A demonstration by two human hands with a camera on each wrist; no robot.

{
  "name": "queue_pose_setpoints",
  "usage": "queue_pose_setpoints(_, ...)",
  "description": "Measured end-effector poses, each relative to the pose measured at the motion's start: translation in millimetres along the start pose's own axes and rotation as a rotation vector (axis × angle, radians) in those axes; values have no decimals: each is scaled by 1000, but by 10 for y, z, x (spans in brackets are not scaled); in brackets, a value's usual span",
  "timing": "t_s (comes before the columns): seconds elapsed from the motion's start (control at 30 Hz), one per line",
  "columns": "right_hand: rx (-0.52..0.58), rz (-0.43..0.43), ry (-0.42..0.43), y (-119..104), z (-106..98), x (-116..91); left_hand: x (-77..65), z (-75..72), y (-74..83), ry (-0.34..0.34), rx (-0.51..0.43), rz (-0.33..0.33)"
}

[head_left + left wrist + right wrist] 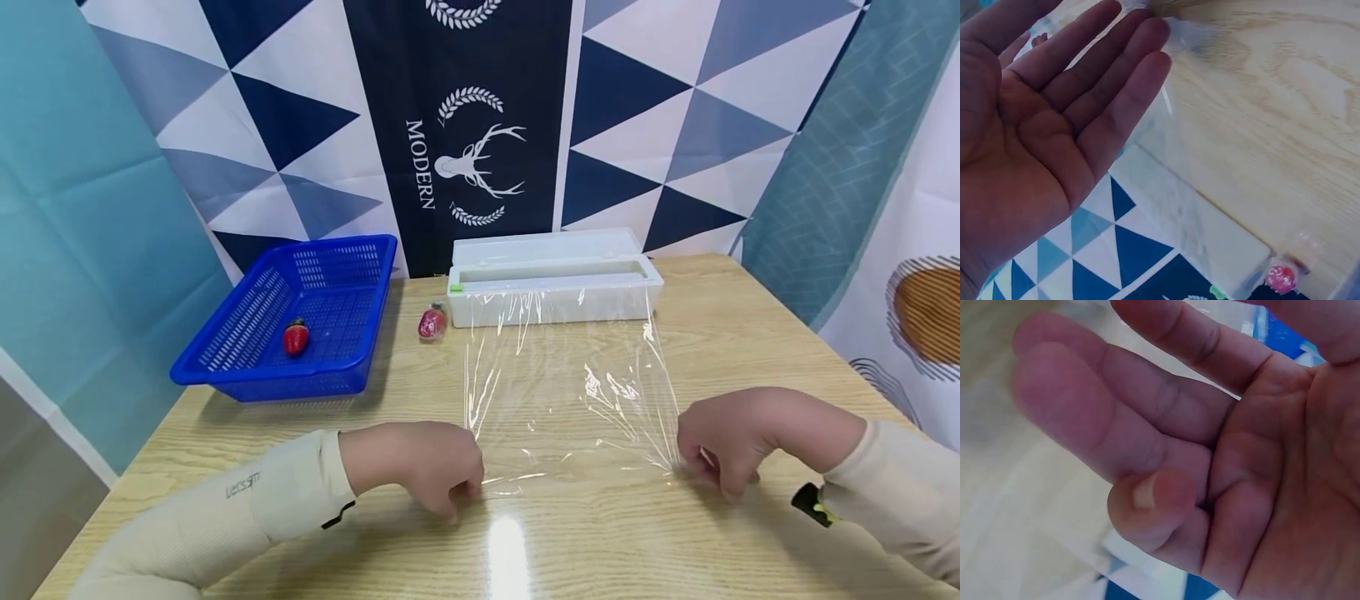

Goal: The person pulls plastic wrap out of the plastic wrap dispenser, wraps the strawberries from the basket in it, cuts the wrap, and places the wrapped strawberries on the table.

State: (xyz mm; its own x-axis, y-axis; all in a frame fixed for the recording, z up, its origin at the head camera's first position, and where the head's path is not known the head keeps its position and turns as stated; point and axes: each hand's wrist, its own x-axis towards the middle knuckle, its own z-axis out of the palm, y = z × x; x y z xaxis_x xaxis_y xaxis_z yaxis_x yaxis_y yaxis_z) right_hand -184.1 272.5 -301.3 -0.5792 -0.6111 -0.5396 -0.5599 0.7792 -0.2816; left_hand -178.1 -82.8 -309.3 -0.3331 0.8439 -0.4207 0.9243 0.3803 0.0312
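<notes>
A sheet of clear plastic wrap (562, 392) stretches from a white dispenser box (555, 310) toward the person, over the wooden table. At its near left corner the left hand (431, 462) pinches the film; in the left wrist view, the left hand (1054, 119) shows its palm and long fingers, its pinch out of frame. The right hand (735, 437) grips the near right corner, where creases converge at the fingers. In the right wrist view, curled fingers of the right hand (1210, 450) are seen, with the film's edge hidden.
A blue plastic basket (352, 379) stands at the back left with a red strawberry (296, 338) inside. Beside the box lies a film-wrapped strawberry (432, 322). The box's lid (547, 247) stands raised against a patterned curtain (315, 108) behind the table.
</notes>
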Motion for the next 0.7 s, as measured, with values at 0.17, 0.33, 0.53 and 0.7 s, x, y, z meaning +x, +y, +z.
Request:
queue_pose_setpoints(0.17, -55, -38, 138, -85, -141, -18, -95, -49, 10, 71, -1, -34)
queue_pose_setpoints(0.33, -111, -95, 274, -200, -252, 39, -206, -152, -31, 184, -71, -48)
queue_pose_setpoints(0.53, -135, -192, 351, -320, -364, 170, -337, -294, -116, 250, -140, -96)
queue_pose_setpoints(0.7, -159, -287, 431, -371, -451, 300, -470, -371, -251, 339, -213, -123)
